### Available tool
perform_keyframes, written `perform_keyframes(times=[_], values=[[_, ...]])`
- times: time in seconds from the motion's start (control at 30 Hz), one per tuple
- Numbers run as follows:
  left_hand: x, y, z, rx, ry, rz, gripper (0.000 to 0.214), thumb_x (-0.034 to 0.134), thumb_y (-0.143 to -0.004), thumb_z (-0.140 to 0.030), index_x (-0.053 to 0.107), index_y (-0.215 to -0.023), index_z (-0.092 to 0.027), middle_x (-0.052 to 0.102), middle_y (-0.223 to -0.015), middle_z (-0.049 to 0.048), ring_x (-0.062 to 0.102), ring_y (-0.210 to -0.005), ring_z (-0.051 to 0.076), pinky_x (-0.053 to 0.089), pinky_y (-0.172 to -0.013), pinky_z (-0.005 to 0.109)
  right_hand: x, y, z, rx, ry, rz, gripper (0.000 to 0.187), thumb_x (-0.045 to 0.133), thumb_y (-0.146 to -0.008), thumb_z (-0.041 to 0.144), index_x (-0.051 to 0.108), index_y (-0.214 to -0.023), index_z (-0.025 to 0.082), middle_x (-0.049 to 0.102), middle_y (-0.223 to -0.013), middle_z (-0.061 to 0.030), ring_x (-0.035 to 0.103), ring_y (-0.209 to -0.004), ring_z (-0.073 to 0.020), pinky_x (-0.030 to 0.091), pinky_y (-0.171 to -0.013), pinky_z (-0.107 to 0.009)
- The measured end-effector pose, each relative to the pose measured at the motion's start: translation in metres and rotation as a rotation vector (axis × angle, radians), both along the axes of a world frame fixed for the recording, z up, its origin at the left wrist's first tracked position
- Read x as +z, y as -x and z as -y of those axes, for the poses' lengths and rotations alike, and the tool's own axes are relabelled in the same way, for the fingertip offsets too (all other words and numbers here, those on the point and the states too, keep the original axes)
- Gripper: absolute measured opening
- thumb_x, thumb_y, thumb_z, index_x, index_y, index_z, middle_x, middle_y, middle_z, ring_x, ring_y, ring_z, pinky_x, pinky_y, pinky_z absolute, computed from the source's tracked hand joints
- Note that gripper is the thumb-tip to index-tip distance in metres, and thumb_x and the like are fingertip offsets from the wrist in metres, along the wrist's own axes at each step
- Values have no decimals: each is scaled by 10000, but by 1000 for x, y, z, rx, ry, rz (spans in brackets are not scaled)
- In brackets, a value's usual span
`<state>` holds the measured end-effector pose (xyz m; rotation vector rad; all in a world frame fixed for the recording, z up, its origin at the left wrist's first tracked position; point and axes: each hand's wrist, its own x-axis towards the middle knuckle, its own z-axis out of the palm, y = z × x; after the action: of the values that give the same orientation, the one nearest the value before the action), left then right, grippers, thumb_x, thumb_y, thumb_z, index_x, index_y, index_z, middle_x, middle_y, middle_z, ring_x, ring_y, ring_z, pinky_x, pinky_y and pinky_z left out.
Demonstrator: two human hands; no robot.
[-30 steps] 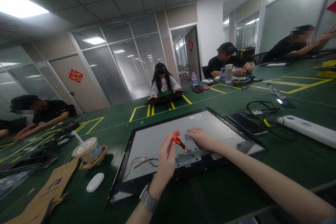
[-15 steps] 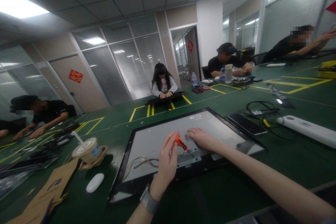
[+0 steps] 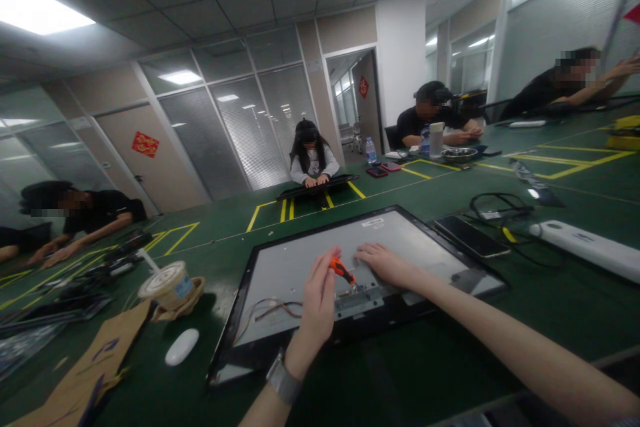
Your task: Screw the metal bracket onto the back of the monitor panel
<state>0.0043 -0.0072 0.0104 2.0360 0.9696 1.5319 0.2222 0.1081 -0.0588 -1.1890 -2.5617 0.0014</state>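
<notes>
A flat monitor panel (image 3: 400,233) lies face down on the green table, its grey metal back up. My left hand (image 3: 320,300) is closed round a small orange-handled screwdriver (image 3: 343,270), whose tip points down at a metal bracket (image 3: 363,297) near the panel's front edge. My right hand (image 3: 383,261) rests flat on the panel just right of the screwdriver, fingers stretched out. Red and white wires (image 3: 273,310) lie on the panel to the left of my left hand. A watch sits on my left wrist.
Left of the panel stand a lidded cup with a straw (image 3: 167,285), a white mouse (image 3: 181,347) and a brown paper bag (image 3: 85,373). To the right lie a phone (image 3: 470,235), black cables (image 3: 495,207) and a white power strip (image 3: 585,247). Several people work at the table's far sides.
My hands and the screwdriver have barely moved. The person opposite has brought both hands together onto a black panel.
</notes>
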Motion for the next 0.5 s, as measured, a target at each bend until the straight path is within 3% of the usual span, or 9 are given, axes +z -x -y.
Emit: perform_keyframes(times=[0.27, 0.5], values=[[8, 0, 2, 63, -75, -71, 268, 510, -980, -314, 694, -1148, -215, 658, -979, 68, 614, -928, 203, 501, -859, 341, 3, 0, 2, -6, 13, 5, 549, 420, -866, -3, 581, -1347, 208, 557, -1412, -165, 513, -1314, -310, 393, -1079, -537], [7, -2, 5, -11, -58, -48, 336, 431, -1011, -269, 605, -1295, -224, 641, -1186, 93, 598, -1099, 210, 462, -956, 356, 6, 1, 4, -15, 20, 20, 547, 403, -873, -1, 571, -1359, 187, 544, -1423, -180, 501, -1325, -318, 387, -1082, -548]])
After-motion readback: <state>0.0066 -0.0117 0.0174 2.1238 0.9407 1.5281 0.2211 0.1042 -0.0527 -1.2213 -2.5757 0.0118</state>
